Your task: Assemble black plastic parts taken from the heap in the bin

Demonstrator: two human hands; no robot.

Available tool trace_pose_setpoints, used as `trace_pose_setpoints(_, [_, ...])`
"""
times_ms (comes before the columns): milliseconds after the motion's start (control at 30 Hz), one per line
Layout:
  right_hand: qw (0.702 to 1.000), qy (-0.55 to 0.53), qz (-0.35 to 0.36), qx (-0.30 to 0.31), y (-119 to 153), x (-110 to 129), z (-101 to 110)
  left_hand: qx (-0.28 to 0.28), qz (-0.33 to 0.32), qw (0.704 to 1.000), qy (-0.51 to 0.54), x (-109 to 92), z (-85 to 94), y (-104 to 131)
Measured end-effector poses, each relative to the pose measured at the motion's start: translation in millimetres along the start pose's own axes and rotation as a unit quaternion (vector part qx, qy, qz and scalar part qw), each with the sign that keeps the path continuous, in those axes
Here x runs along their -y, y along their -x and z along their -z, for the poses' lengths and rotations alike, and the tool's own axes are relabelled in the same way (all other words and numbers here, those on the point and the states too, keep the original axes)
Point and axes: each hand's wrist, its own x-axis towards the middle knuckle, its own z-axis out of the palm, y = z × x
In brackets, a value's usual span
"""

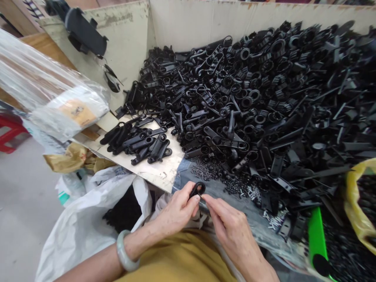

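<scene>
My left hand (179, 208) is closed around a black plastic part with a ring-shaped end (201, 186); the ring sticks out past my thumb and forefinger, and the rest lies hidden in the hand. At the ring's near edge my right hand (230, 222) has thumb and forefinger pinched together, on something too small to make out. Just beyond my hands, on the table edge, lie small black pieces (207, 169) and silver screws (253, 193). A group of black arm-shaped parts (143, 141) rests on the white board to the left.
A large heap of black plastic parts (235, 90) fills the table up to the back board (199, 23). More screws (275, 218), a green strip (317, 235) and a yellow bag (354, 199) are at the right. A white sack (79, 231) with black contents stands lower left.
</scene>
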Motion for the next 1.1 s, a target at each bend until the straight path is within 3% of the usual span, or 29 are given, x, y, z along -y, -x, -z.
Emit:
trace_pose_setpoints(200, [0.987,0.156,0.032,0.011,2,-1,-11,-0.025,0.024,0.999,0.03,6,-7.6,-4])
trace_pose_setpoints(367, [0.944,0.329,0.003,0.013,-5,31,-21,-0.093,0.023,0.983,0.156,17,-18.7,-8])
trace_pose_setpoints(467, [0.946,0.323,-0.015,0.035,-15,45,-23,-0.11,0.08,0.949,0.284,13,-20.5,-10])
trace_pose_setpoints(533, [0.963,0.261,-0.042,0.055,-19,43,-19,-0.095,0.106,0.935,0.326,7,-15.0,-10])
trace_pose_setpoints(600, [0.986,0.143,-0.059,0.062,-18,33,-6,-0.071,0.117,0.924,0.356,0,-4.2,-9])
trace_pose_setpoints(700, [0.996,-0.011,-0.082,0.022,-13,6,32,-0.071,0.117,0.916,0.376,-6,14.9,-7])
trace_pose_setpoints(800, [0.982,0.014,-0.169,-0.086,-19,-23,84,-0.062,0.129,0.915,0.378,-10,22.4,-4])
trace_pose_setpoints(867, [0.958,0.102,-0.203,-0.173,-31,-39,112,-0.046,0.14,0.909,0.389,-12,16.3,-4])
trace_pose_setpoints(900, [0.947,0.155,-0.217,-0.18,-37,-45,121,-0.041,0.141,0.906,0.397,-13,10.7,-4])
trace_pose_setpoints(1000, [0.93,0.242,-0.23,-0.151,-57,-55,127,-0.053,0.125,0.901,0.412,-17,-9.4,-6])
trace_pose_setpoints(1100, [0.94,0.211,-0.214,-0.158,-70,-63,117,-0.045,0.119,0.9,0.417,-20,-21.3,-7])
